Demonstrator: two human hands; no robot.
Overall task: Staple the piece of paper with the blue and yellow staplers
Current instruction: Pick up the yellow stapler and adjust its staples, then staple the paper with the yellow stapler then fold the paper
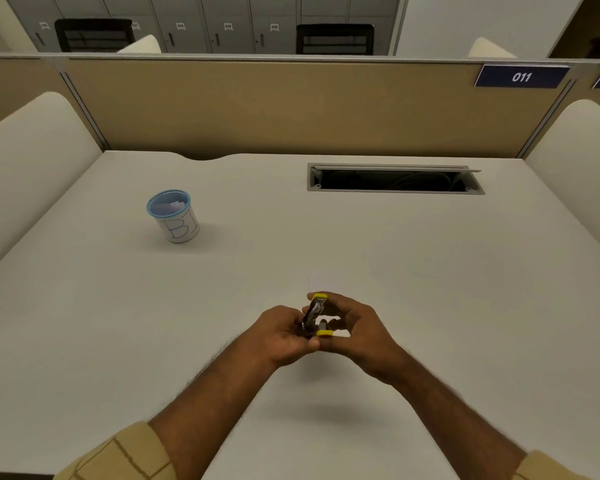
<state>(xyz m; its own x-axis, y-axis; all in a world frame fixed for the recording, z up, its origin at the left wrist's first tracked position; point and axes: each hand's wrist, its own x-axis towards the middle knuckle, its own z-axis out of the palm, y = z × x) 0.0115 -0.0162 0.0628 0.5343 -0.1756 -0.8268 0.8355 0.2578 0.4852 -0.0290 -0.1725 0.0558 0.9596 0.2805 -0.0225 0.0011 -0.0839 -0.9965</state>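
Note:
Both hands meet above the middle of the white desk around a small yellow stapler (pixel 315 315), which is swung open so its metal channel shows between two yellow ends. My left hand (pixel 282 336) grips its lower part from the left. My right hand (pixel 355 327) holds it from the right, fingers curled over the top yellow end. A faint white piece of paper (pixel 326 281) lies flat on the desk just beyond the hands. No blue stapler is visible.
A white cup with a blue rim (pixel 174 216), marked with blue letters and holding paper scraps, stands at the left. An open cable slot (pixel 394 180) is set into the desk (pixel 465 271) at the back right. Beige partition and cushioned dividers surround the desk.

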